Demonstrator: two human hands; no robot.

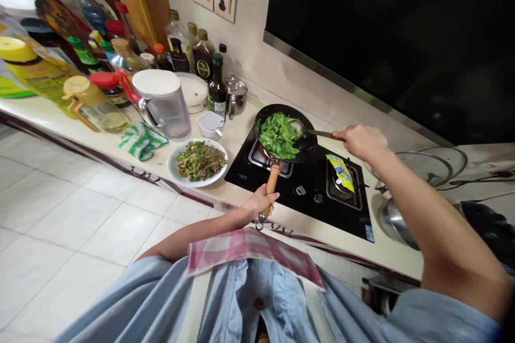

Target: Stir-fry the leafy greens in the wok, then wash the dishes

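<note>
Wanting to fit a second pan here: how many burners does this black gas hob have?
2. One sits under the wok, its grate showing at the edge; the other burner, beside it, has a yellow packet lying across it. No others seem hidden.

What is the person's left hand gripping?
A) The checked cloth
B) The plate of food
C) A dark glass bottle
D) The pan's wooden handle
D: the left hand has its fingers wrapped around the wooden handle of the black pan.
</note>
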